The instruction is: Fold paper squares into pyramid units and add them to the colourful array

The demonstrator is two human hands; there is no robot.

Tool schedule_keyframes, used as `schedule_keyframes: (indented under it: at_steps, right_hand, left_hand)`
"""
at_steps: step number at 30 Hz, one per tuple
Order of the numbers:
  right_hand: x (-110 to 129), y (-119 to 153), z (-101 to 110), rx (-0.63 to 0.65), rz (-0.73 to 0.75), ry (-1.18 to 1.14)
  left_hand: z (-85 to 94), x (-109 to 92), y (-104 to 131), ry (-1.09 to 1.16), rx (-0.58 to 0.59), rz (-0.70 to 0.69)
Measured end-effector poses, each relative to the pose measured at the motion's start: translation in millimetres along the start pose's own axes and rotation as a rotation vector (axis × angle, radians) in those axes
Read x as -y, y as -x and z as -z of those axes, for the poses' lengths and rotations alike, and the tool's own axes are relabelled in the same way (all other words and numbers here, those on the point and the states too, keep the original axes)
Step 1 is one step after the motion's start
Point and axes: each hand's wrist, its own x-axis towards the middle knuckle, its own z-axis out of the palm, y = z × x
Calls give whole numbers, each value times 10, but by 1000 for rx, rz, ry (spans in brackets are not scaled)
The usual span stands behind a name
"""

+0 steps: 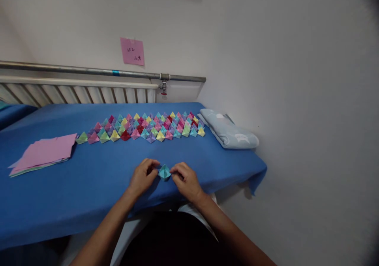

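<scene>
A small teal origami paper boat with a raised pointed middle is near the front edge of the blue-covered table. My left hand pinches its left tip between thumb and fingers. On the other side, my right hand is closed with its fingertips at the boat's right tip. Beyond both hands, several rows of folded paper boats in pink, yellow, green, purple, red and blue stand close together.
To the left lies a stack of pink and other coloured paper sheets. A folded light-blue cloth rests at the right end by the wall. Behind the table run a radiator and a metal pipe, under a pink note.
</scene>
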Motion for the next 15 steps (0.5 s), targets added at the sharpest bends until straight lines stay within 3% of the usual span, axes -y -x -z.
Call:
schedule_keyframes:
  at_steps: [5, 9, 15]
  right_hand:
    - [-8, -2, -15, 31, 81, -23]
    - [1, 7, -37, 66, 90, 47]
    - [20, 1, -52, 96, 104, 114]
  left_hand:
    - [16, 16, 213, 34, -77, -78]
    - [-39, -5, 245, -23, -20, -173]
    - [-51, 24, 206, -123, 50, -198]
